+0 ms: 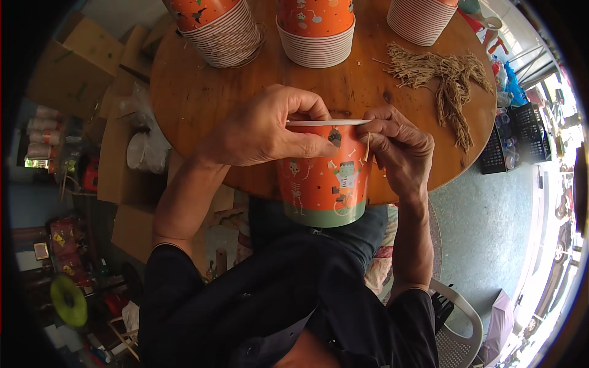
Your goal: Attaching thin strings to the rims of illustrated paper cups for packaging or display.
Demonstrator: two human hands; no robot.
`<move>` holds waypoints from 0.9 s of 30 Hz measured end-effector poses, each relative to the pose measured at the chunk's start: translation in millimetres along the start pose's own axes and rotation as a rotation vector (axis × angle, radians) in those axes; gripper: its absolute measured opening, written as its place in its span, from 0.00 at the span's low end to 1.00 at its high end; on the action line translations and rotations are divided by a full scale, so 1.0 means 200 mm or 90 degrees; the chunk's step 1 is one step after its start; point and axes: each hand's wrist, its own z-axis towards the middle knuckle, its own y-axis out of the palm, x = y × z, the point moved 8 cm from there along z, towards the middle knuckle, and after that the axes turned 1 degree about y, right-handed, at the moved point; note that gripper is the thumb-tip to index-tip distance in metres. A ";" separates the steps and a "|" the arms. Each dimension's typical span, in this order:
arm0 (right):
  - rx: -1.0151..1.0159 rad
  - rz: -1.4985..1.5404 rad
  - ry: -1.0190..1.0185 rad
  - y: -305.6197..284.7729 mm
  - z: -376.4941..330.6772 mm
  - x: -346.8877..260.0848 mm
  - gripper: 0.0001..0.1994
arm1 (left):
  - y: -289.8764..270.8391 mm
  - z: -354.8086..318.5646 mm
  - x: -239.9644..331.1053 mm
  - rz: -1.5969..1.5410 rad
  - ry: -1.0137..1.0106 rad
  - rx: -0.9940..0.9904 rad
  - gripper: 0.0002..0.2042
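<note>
An orange paper bucket (pixel 322 175) with Halloween figures, a white rim and a green base band is upright at the table's near edge, above my lap. My left hand (pixel 273 126) grips its rim, thumb on the outer wall and fingers bent over the far side. At the rim's right end, my right hand (pixel 399 141) pinches a short tan paper cord (pixel 367 148) against the bucket. The cord's upper end is hidden by my fingers. A loose bundle of similar cords (pixel 451 73) lies beyond my right hand.
Nested bucket stacks stand along the table's far side: a left stack (pixel 224 37) with cord handles, a middle stack (pixel 316 46) and a right stack (pixel 420 21). Cardboard boxes (pixel 116 153) crowd the left. Black crates (pixel 515 138) and a grey chair (pixel 460 313) stand right.
</note>
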 end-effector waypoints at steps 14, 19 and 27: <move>0.150 -0.164 -0.102 -0.04 0.01 -0.20 0.05 | 0.00 -0.05 0.15 0.337 0.195 0.208 0.24; 0.161 -0.306 -0.029 -0.01 -0.15 -0.23 0.03 | 0.11 -0.05 0.14 0.425 0.306 0.282 0.30; 0.160 -0.236 0.053 -0.02 -0.26 -0.11 0.03 | 0.17 0.03 0.02 0.326 0.188 0.213 0.23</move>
